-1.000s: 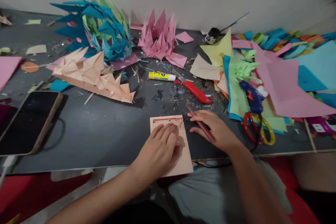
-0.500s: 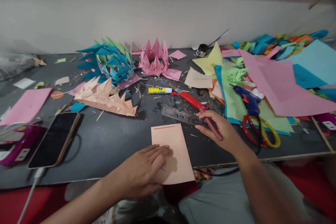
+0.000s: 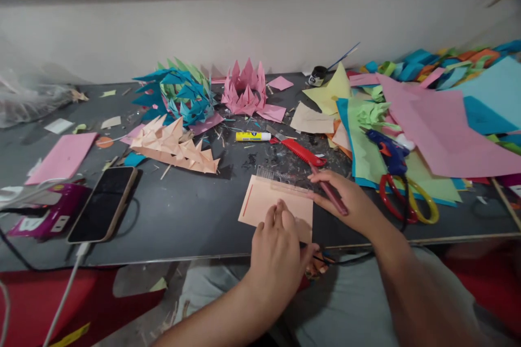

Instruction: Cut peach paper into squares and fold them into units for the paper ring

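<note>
A sheet of peach paper (image 3: pixel 260 200) lies on the dark table near its front edge, with a short red line (image 3: pixel 246 200) along its left side. My left hand (image 3: pixel 277 244) rests on the sheet, fingers stretched out and hiding part of it. In my right hand (image 3: pixel 345 203) is a dark red pen (image 3: pixel 331 195), held slanted between thumb and fingers. A clear plastic ruler (image 3: pixel 285 180) lies along the sheet's far edge, overlapping it in part. My right fingertips are at the ruler's right end; whether they press on it I cannot tell.
Beyond the ruler are a red cutter knife (image 3: pixel 303 152) and a glue stick (image 3: pixel 250 136). Folded paper pieces, peach (image 3: pixel 175 146), blue-green (image 3: pixel 183 95) and pink (image 3: pixel 244 89), stand behind. A phone (image 3: pixel 103 203) lies left; scissors (image 3: pixel 427 203), a glue gun (image 3: pixel 386 152) and coloured sheets lie right.
The peach sheet has turned counterclockwise, so its red line has gone from the far side to the left. My left hand has moved right with it. The pen stays in my right hand.
</note>
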`<state>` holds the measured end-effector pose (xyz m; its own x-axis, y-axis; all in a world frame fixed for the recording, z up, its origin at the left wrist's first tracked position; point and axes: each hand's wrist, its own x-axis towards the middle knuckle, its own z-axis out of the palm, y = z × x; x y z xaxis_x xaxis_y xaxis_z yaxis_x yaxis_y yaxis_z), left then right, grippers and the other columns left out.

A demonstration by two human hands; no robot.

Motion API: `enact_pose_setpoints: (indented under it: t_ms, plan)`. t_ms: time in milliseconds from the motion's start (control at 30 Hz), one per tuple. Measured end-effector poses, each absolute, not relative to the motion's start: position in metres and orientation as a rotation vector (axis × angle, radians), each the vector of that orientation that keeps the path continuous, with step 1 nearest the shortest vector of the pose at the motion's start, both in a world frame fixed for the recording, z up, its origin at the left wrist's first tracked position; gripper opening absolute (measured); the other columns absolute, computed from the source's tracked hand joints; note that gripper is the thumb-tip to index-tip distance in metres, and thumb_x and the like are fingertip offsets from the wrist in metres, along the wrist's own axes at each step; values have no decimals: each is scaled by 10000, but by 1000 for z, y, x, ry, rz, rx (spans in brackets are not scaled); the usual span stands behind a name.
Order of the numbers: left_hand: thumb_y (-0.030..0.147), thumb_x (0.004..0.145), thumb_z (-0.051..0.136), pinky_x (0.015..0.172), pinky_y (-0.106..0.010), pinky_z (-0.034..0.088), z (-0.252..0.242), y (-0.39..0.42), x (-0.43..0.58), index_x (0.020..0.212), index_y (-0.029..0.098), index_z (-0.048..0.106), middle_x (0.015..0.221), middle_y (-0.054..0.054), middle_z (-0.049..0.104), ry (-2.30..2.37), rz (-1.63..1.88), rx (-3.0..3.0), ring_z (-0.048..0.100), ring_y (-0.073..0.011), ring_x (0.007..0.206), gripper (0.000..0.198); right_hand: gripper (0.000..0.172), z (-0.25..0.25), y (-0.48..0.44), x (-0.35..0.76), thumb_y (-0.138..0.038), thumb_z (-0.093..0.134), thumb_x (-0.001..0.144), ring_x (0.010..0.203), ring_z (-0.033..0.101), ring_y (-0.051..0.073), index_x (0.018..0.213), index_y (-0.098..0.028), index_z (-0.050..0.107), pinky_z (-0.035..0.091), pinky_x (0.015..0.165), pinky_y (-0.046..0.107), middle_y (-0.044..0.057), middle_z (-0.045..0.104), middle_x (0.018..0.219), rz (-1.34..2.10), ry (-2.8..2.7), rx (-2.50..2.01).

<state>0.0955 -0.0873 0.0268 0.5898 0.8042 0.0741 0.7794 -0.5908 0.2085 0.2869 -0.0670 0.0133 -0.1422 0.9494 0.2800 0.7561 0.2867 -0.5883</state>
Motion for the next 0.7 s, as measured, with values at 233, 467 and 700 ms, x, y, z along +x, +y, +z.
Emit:
enact_pose_setpoints:
  t_ms: [233, 467, 700]
  plan:
    - [322, 722, 657, 655, -390, 521, 34, -73, 103, 1035, 47, 531, 1129, -196, 585, 1305, 192, 2717, 597, -276, 877, 436, 195, 15, -73, 282, -286, 532, 835, 949, 597, 202, 1016, -234, 482, 487, 820, 359, 70, 606, 1001, 435, -2071, -1509]
    - [319, 751, 628, 825, -386, 470, 30, -64, 85, 1032, 55, 504, 1113, -179, 591, 837, 206, 2820, 536, -283, 1053, 405, 197, 9, -73, 288, -302, 545, 824, 949, 609, 205, 1005, -239, 496, 499, 825, 363, 69, 619, 1019, 384, -2040, -1561]
    - [223, 793, 548, 753, -316, 498, 35, -12, 53, 887, 184, 451, 938, -64, 652, 764, 758, 2605, 617, -186, 867, 141, 205, 6, -72, 295, -303, 569, 804, 947, 623, 216, 992, -232, 527, 517, 807, 357, 79, 641, 1017, 260, -1984, -1582]
